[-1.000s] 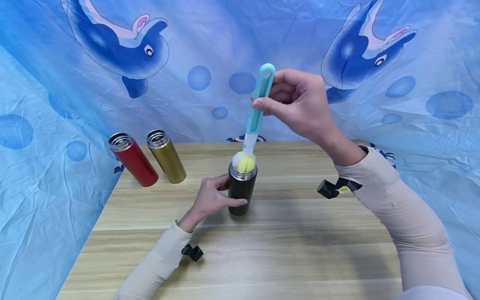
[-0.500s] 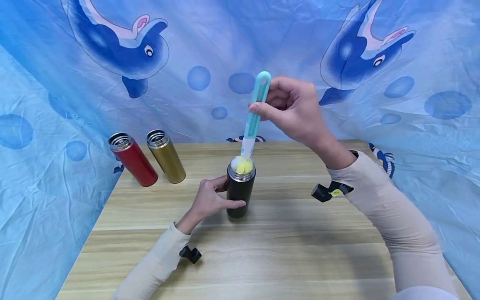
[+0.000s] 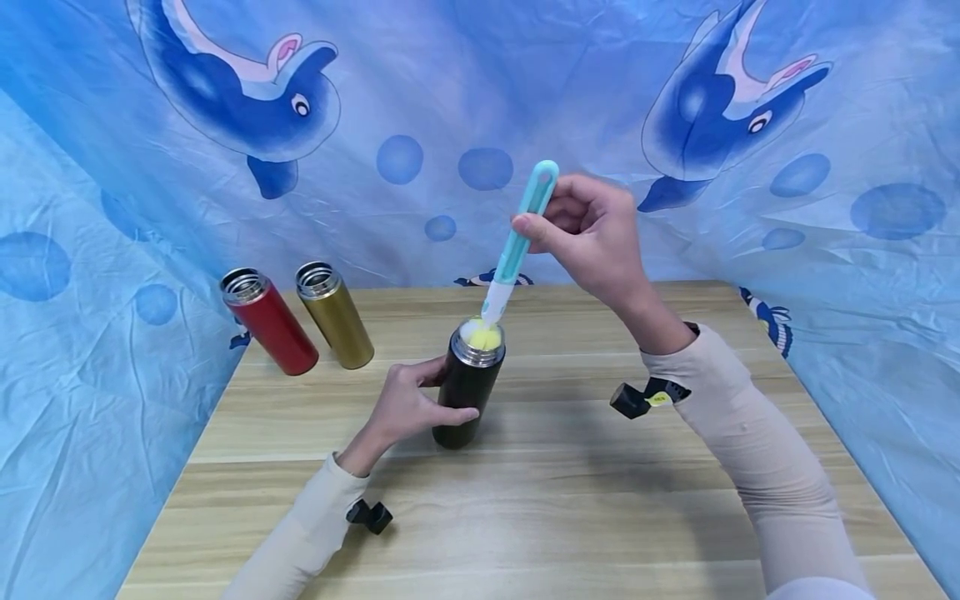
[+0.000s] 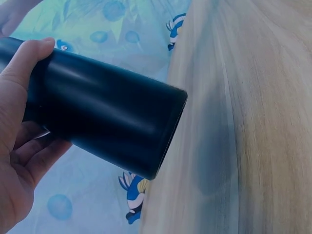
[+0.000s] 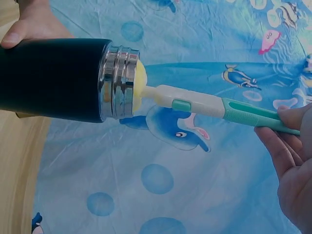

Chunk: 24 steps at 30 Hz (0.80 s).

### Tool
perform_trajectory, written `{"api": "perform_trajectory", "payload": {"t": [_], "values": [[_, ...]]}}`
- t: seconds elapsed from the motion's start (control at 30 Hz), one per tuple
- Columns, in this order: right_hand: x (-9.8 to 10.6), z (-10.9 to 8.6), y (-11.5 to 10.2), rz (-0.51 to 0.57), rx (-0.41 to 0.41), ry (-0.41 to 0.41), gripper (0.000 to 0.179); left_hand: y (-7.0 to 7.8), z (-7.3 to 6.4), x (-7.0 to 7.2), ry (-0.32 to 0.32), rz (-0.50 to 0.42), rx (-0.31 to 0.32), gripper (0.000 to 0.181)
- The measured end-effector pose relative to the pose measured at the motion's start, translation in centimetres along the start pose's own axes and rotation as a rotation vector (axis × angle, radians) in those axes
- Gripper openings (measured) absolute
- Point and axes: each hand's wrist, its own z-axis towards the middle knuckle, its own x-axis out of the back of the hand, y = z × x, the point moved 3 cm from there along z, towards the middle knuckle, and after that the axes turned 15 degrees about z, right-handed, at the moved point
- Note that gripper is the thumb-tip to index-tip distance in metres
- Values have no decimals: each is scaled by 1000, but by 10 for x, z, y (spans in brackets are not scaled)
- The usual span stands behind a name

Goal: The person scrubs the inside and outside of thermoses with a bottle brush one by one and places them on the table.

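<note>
My left hand [image 3: 408, 406] grips a black thermos bottle [image 3: 467, 392] round its body, thumb across the front. The bottle leans with its open steel mouth toward the right; in the left wrist view its base stands off the wooden table. My right hand [image 3: 596, 237] pinches the mint-green handle of a bottle brush [image 3: 517, 250] between thumb and fingers. The brush's yellow and white sponge head [image 3: 483, 335] sits in the bottle's mouth, its top still showing at the rim. In the right wrist view the yellow sponge [image 5: 140, 80] bulges from the threaded steel neck [image 5: 119, 83].
A red thermos bottle [image 3: 272, 323] and a gold one [image 3: 335, 317] stand uncapped at the table's back left. Blue cloth with printed dolphins [image 3: 480, 92] hangs behind and beside the wooden table [image 3: 570, 500].
The right hand has come down with the brush, and the sponge head has sunk further into the mouth. The left hand has shifted left and tilted the black bottle more.
</note>
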Motion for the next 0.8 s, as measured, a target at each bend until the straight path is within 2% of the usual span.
{"api": "perform_trajectory", "payload": {"t": [0.33,0.43,0.53,0.67,0.8], "values": [[1,-7,13,16,-28,23,16,-1,-1,2,-5,42,25,63],[-5,-11,21,7,-48,9,16,0,5,5,20,43,32,63],[-13,-19,32,-28,-104,-12,18,5,15,10,41,30,18,61],[-18,-27,41,-85,-155,-3,21,10,26,13,19,16,8,61],[-19,-28,43,-106,-163,-1,20,9,25,13,1,14,20,62]]}}
